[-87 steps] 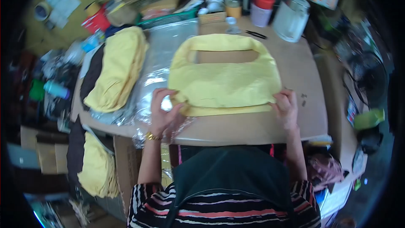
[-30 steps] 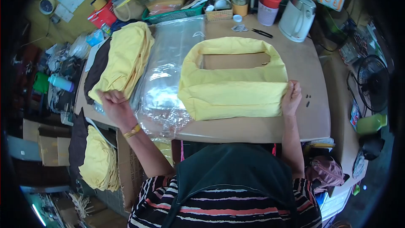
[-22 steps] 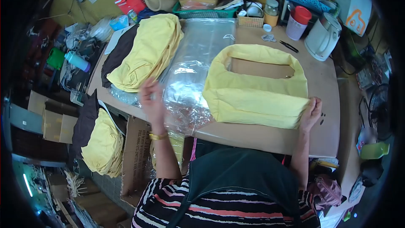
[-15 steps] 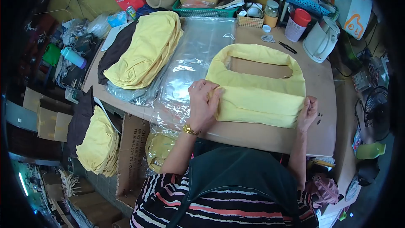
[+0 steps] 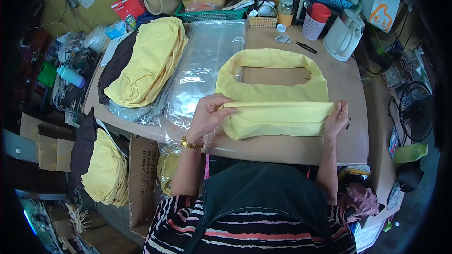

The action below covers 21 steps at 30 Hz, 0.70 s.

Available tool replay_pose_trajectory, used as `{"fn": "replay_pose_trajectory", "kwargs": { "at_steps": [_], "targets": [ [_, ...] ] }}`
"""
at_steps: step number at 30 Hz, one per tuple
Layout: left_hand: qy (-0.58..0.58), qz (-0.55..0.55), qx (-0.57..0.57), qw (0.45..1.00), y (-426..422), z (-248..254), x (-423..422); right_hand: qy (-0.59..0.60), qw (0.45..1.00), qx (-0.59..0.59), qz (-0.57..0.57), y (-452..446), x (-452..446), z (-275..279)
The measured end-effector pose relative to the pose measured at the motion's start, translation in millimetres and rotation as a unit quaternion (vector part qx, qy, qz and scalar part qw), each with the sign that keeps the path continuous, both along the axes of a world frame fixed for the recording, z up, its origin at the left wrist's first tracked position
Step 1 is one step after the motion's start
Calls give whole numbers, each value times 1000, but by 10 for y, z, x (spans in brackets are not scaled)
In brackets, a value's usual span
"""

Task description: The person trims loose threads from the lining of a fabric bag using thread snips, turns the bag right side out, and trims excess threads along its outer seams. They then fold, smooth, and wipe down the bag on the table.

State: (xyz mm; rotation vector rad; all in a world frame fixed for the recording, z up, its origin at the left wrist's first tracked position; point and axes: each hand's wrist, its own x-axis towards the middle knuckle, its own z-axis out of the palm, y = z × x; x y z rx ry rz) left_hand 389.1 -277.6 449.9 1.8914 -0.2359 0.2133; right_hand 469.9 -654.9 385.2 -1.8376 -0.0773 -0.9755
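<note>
A yellow fabric bag (image 5: 278,118) with a wide looped handle lies on the table in front of me, its handle pointing away. My left hand (image 5: 209,115) pinches the folded top edge at the bag's left end, thumb on top. At the right end, my right hand (image 5: 336,118) is closed on the same edge, fingers curled round it. Between the two hands the edge is drawn straight. Brown tabletop shows through the handle's opening.
Clear plastic bags (image 5: 200,61) lie left of the yellow bag. Beyond them is a stack of yellow and dark fabric bags (image 5: 146,66). Black tweezers (image 5: 306,47), a kettle (image 5: 345,35) and a green basket (image 5: 214,15) stand farther back. A cardboard box (image 5: 142,183) is below the table's left edge.
The folded edge is now pulled straighter and lifted a little between my hands. My view has shifted, so the table's contents appear farther left.
</note>
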Motion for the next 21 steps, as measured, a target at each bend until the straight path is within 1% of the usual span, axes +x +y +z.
{"fn": "replay_pose_trajectory", "kwargs": {
  "at_steps": [1,2,3,4,5,6,7,8,9,10,11,12,13,14,15,17,18,19,20,21],
  "targets": [
    [-34,19,-48,998,-32,-1,1,45,999,-19,-5,-62,-3,-3],
    [-32,19,-49,998,-100,-7,51,89,995,-38,-10,-103,-13,8],
    [-127,128,9,984,-192,-9,131,91,995,-38,-10,-100,17,69],
    [-218,234,66,945,-238,-12,163,195,975,-106,-22,-73,79,170],
    [-217,233,67,946,-237,-18,103,296,939,-172,-32,-49,96,266],
    [-182,275,157,931,-226,-18,9,294,940,-171,-32,-12,52,355],
    [-149,317,244,904,-207,-13,-56,186,950,-244,-63,58,22,463],
    [-152,320,244,903,-166,-36,-138,78,943,-312,-92,155,-4,565],
    [7,227,238,944,-103,-97,-260,63,952,-296,-39,283,-43,675],
    [167,126,223,952,-46,-172,-369,50,959,-280,15,452,-86,748],
    [321,22,198,926,-16,-236,-419,17,950,-305,67,687,-108,780],
    [323,23,197,925,-41,-292,-424,-15,937,-329,120,942,-114,817],
    [345,15,52,937,-107,-354,-431,-2,924,-346,161,1192,-88,814],
    [359,7,-94,929,-173,-410,-427,9,911,-362,200,1432,-36,789],
    [357,9,-94,929,-232,-459,-407,7,901,-381,209,1662,6,761],
    [311,68,-135,938,-338,-540,-357,2,891,-399,218,1907,120,802],
    [309,71,-134,939,-370,-573,-363,114,855,-383,331,1982,183,843],
    [265,93,-174,944,-398,-602,-374,222,796,-358,435,2035,227,877],
    [221,114,-214,945,-420,-605,-381,218,796,-359,436,2068,242,886],
    [218,116,-215,945,-436,-608,-386,208,837,-310,399,2089,249,872]
  ]
}}
